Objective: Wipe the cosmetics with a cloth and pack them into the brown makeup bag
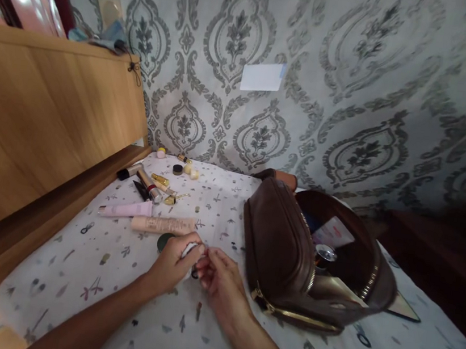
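My left hand (172, 261) is closed around a small white item (189, 249), perhaps a wipe or a small container; most of it is hidden by the fingers. The thumb and fingers of my right hand (222, 287) pinch together right at it, and what they grip is too small to name. Just beyond my left hand lies a dark green round lid or jar (164, 241), partly covered by the fingers. Behind that, a peach squeeze tube (161, 224) rests beside a lilac tube (125, 209) on the patterned white sheet (86, 275).
A brown leather bag (273, 243) stands unzipped on the right, with a watch-like round object (325, 254) inside. Several cosmetics, including a silver-capped tube (149, 187) and a black-lidded jar (177, 169), lie toward the wall. A wooden bed panel (52, 110) borders the left.
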`<control>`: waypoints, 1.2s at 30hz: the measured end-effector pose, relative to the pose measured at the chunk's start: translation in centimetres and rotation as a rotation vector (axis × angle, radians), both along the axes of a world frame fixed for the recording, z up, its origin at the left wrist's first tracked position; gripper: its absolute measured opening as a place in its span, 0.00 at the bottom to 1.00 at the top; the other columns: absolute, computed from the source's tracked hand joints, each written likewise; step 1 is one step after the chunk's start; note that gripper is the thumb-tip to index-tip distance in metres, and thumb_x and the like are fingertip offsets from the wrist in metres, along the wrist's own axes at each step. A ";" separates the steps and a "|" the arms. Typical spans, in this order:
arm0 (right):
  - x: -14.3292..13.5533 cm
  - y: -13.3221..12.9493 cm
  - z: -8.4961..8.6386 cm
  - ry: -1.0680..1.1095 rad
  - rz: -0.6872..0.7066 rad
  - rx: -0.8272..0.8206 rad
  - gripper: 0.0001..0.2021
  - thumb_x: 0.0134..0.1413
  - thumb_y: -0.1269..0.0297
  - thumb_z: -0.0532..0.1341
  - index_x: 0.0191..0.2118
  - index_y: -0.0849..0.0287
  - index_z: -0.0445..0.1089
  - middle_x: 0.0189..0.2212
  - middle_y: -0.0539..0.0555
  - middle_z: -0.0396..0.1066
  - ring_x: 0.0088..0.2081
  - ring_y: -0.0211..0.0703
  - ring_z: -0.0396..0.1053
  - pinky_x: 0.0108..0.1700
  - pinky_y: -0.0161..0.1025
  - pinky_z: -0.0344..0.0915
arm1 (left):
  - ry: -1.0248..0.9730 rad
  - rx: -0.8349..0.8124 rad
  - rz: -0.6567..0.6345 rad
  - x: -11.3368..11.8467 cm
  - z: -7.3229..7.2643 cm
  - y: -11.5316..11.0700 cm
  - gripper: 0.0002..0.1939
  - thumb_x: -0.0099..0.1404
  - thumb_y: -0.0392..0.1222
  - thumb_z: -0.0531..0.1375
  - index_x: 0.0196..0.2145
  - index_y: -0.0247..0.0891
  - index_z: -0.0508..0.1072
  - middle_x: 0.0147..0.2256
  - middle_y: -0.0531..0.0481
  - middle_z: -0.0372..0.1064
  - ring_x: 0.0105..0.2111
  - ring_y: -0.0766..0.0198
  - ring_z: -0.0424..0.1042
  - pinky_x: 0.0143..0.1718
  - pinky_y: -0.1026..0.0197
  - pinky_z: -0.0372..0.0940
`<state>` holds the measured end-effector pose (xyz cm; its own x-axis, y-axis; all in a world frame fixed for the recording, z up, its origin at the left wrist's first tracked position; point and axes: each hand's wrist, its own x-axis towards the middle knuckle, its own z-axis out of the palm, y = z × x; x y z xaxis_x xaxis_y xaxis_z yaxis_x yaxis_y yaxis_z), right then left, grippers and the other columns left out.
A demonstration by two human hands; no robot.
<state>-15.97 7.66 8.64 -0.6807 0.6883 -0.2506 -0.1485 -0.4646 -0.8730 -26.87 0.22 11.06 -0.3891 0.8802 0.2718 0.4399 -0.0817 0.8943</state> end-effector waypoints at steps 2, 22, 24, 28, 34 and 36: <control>-0.4 -0.4 -1.0 0.003 0.005 0.136 0.23 0.45 0.40 0.65 0.25 0.58 0.66 0.19 0.49 0.67 0.21 0.38 0.63 0.24 0.34 0.58 | -0.002 -0.007 0.013 -0.1 0.1 0.0 0.14 0.68 0.46 0.52 0.25 0.39 0.62 0.21 0.56 0.60 0.24 0.67 0.61 0.29 0.64 0.56; 0.2 -1.3 -2.1 -0.050 0.217 0.404 0.31 0.50 0.31 0.56 0.33 0.61 0.68 0.20 0.49 0.67 0.21 0.35 0.60 0.24 0.33 0.57 | 0.102 0.032 0.181 -2.9 -0.1 0.1 0.22 0.70 0.53 0.46 0.25 0.39 0.65 0.24 0.53 0.64 0.29 0.62 0.66 0.34 0.62 0.61; 0.2 -1.3 -2.2 -0.043 0.217 0.378 0.32 0.49 0.30 0.57 0.34 0.61 0.68 0.20 0.48 0.66 0.20 0.34 0.59 0.24 0.33 0.56 | 0.242 -0.009 0.298 -5.1 0.6 0.6 0.23 0.70 0.53 0.43 0.25 0.39 0.65 0.25 0.52 0.66 0.29 0.62 0.68 0.34 0.62 0.63; 0.1 -1.2 -2.2 -0.051 0.216 0.355 0.32 0.49 0.30 0.56 0.34 0.60 0.67 0.21 0.48 0.66 0.21 0.34 0.60 0.23 0.32 0.56 | 0.421 -0.078 0.458 -12.1 2.8 2.3 0.16 0.67 0.49 0.47 0.33 0.39 0.69 0.32 0.50 0.72 0.36 0.58 0.71 0.41 0.59 0.65; 0.2 -1.0 -1.9 -0.066 0.239 0.365 0.33 0.49 0.29 0.55 0.34 0.61 0.67 0.21 0.49 0.67 0.22 0.34 0.62 0.24 0.31 0.57 | 0.679 -0.426 0.666 -21.7 4.1 5.2 0.17 0.65 0.39 0.48 0.46 0.36 0.73 0.43 0.40 0.75 0.47 0.48 0.71 0.49 0.51 0.64; 0.2 -1.1 -1.9 -0.080 0.241 0.371 0.34 0.49 0.28 0.55 0.35 0.61 0.68 0.21 0.49 0.67 0.22 0.35 0.62 0.24 0.31 0.57 | 0.760 -0.563 0.637 -23.3 3.9 5.7 0.20 0.64 0.38 0.51 0.52 0.39 0.72 0.46 0.38 0.75 0.48 0.46 0.72 0.49 0.50 0.64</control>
<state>-15.76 6.54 6.78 -0.8210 0.5660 -0.0747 -0.0001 -0.1309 -0.9914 -50.14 5.95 14.96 -0.7124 0.6530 0.2571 0.7011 0.6790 0.2178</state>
